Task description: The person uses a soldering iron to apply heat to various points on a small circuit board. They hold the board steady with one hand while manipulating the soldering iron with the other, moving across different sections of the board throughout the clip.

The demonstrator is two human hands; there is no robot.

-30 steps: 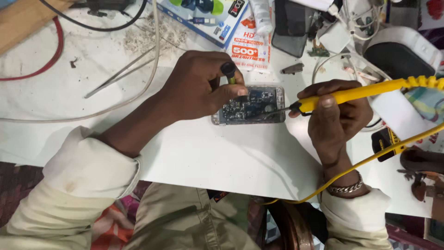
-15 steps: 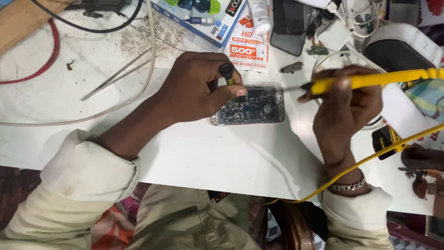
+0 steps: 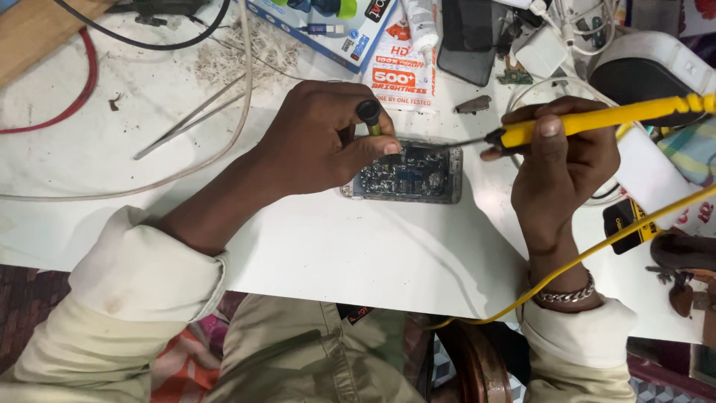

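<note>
Head: left hand (image 3: pixel 321 142) hides opened phone (image 3: pixel 410 175) left edge; soldering iron (image 3: pixel 597 119) handle cut off

A white table (image 3: pixel 313 246) carries everything, its top scuffed and dusty toward the far side. An opened phone (image 3: pixel 406 177) lies flat near the middle, its board facing up. To the far left, tweezers (image 3: pixel 190 119) lie slanted beside a pale cable (image 3: pixel 149 183) that curves across the top, and a red cable (image 3: pixel 71 97) loops near a wooden board (image 3: pixel 37 30) at the corner. A black cable (image 3: pixel 149 41) runs along the far edge. A blue box (image 3: pixel 328 30) and a printed packet (image 3: pixel 406 71) lie behind the phone, with a dark phone (image 3: pixel 466 37) beside them. A white round device (image 3: pixel 649 67) sits at the far right.
</note>
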